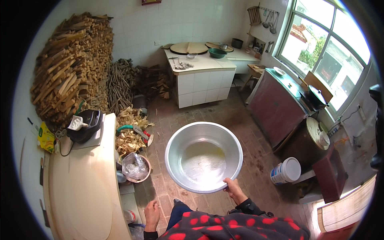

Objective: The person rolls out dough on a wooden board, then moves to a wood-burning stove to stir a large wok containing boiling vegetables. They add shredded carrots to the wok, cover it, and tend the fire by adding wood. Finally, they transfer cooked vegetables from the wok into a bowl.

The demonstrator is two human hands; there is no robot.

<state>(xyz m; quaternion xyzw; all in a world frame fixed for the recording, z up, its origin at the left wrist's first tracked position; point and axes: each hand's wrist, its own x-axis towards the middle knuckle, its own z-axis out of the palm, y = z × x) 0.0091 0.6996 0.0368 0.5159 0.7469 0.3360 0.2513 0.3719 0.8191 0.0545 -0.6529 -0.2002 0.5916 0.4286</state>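
Note:
A large round metal basin (204, 159) is tilted towards me in the middle of the head view. A little liquid or wet sheen shows on its bottom, with a yellowish patch at the right. My right hand (234, 190) grips the basin's near right rim, thumb over the edge. Lower and to the left, my left hand (152, 214) hangs apart from the basin beside the pale wooden board (81, 186). Its fingers are curled and partly hidden, and nothing shows in it.
Stacked firewood (72, 60) fills the left wall. A plastic-lined bucket (147, 177) and corn husks (130, 144) lie left of the brick floor (168, 192). A white-tiled stove counter (204, 87) stands ahead. At right are a cabinet (273, 105) and a lidded white pail (285, 171).

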